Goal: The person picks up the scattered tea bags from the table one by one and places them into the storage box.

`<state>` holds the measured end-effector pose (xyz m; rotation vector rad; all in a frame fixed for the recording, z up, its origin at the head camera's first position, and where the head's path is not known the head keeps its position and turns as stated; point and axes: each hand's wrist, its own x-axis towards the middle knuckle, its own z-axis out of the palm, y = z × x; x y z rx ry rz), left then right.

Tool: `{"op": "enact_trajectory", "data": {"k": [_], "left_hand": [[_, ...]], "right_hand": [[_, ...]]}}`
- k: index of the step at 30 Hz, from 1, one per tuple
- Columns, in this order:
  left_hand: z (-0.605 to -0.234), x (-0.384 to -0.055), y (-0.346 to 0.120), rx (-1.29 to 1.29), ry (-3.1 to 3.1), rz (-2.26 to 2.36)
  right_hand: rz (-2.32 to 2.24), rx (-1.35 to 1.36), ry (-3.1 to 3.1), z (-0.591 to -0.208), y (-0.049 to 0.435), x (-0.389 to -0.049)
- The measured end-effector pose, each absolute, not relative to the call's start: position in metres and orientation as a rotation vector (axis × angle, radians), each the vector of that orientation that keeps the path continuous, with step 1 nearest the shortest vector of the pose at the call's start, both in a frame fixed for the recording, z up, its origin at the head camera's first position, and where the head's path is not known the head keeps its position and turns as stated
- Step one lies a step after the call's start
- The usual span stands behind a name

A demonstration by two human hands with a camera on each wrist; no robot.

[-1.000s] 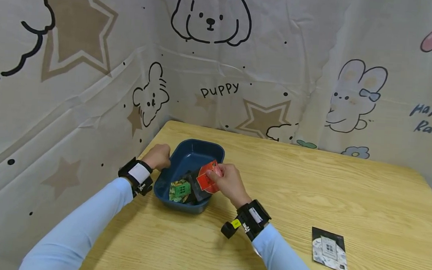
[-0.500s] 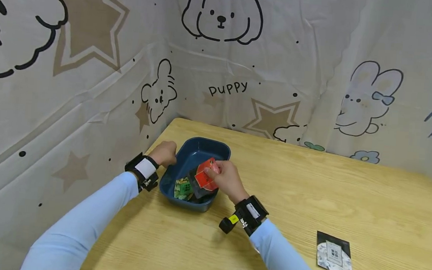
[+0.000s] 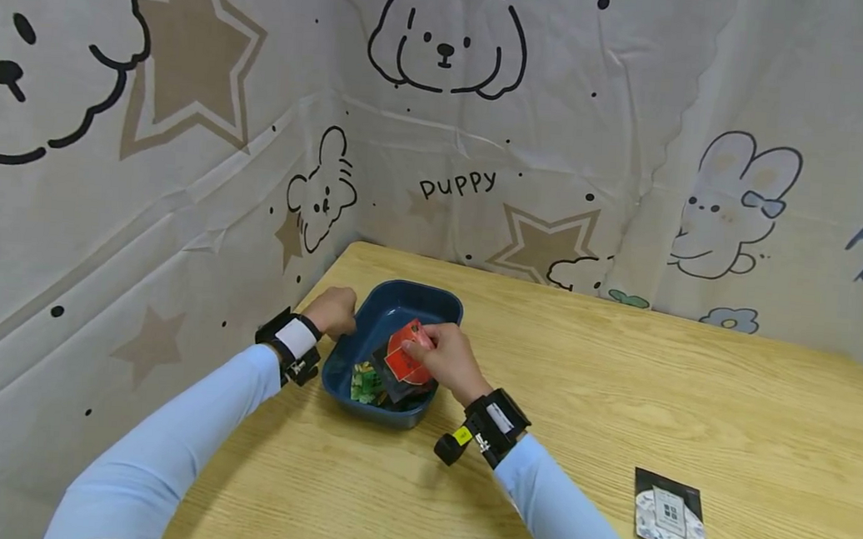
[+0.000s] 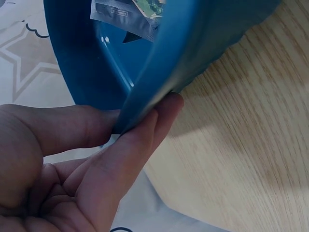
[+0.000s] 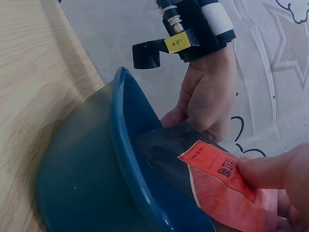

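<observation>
A dark blue plastic bin (image 3: 378, 299) stands on the table. My left hand (image 3: 333, 311) pinches its left wall, thumb inside and fingers outside, as the left wrist view shows. With thumb and fingers my right hand (image 3: 453, 361) pinches a red-and-black sachet (image 3: 404, 359) by its red end. The sachet's black end reaches down into the bin, as the right wrist view (image 5: 164, 147) shows too. Below it in the bin lies a green patterned packet (image 3: 366, 383), partly covered by the sachet. The left wrist view shows dark packaging (image 4: 123, 19) beside the green one.
A black-and-white sachet (image 3: 670, 513) lies flat on the wooden table (image 3: 589, 381), to the right of my right forearm. Printed cloth walls (image 3: 441, 136) rise behind the table and on the left, close to my left arm.
My right hand has moved the red-and-black sachet slightly left over the bin, covering more of the green packet. The left hand keeps its hold on the wall. The head view has shifted slightly.
</observation>
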<state>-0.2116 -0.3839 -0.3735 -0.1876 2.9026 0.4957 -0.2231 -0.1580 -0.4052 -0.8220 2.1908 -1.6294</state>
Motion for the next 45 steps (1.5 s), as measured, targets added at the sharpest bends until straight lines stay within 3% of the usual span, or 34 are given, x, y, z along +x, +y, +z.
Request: {"op": "enact_trajectory", "data": {"k": [11, 28, 45], "left_hand": [[-0.366, -0.225, -0.379, -0.143, 2.912, 0.493], [-0.369, -0.219, -0.377, -0.133, 2.907, 0.494], [-0.376, -0.212, -0.386, -0.132, 2.921, 0.489]], "right_hand": [[-1.562, -0.811, 2.278, -0.401, -0.162, -0.231], [-1.533, -0.942, 2.314, -0.405, -0.154, -0.223], [-1.583, -0.874, 2.254, -0.393, -0.074, -0.222]]}}
